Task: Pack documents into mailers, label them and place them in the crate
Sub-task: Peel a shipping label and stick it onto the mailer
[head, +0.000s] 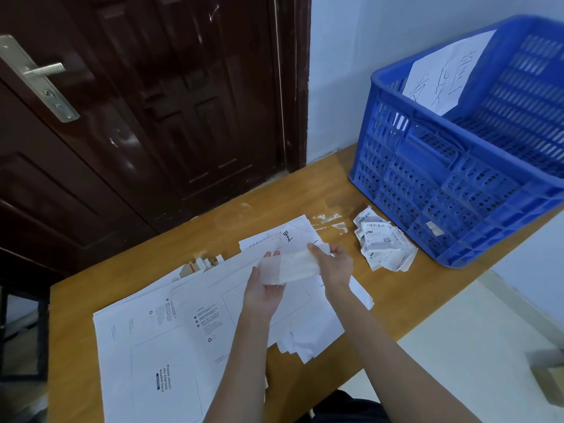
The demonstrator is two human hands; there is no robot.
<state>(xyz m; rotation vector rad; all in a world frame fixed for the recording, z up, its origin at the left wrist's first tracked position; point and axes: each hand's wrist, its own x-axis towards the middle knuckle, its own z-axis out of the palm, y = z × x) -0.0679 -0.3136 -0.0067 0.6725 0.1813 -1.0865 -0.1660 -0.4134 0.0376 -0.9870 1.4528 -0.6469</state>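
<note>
Both my hands hold a pale, translucent strip of backing paper (293, 265) above the table. My left hand (264, 285) cups its left end from below, fingers curled around it. My right hand (331, 264) grips its right end from above. Beneath them lie white mailers (195, 319) spread over the wooden table (381, 303), one printed with a waybill box. Handwritten paper documents (290, 236) stick out at the far side of the mailers. A pile of printed shipping labels (381, 242) sits to the right, beside the blue plastic crate (457, 184).
A white sheet with handwriting (442, 74) leans inside the crate. Small cardboard scraps (198, 265) lie at the mailers' far left edge. A dark wooden door (137, 102) stands behind the table. The table's right edge drops to a pale floor (473, 346).
</note>
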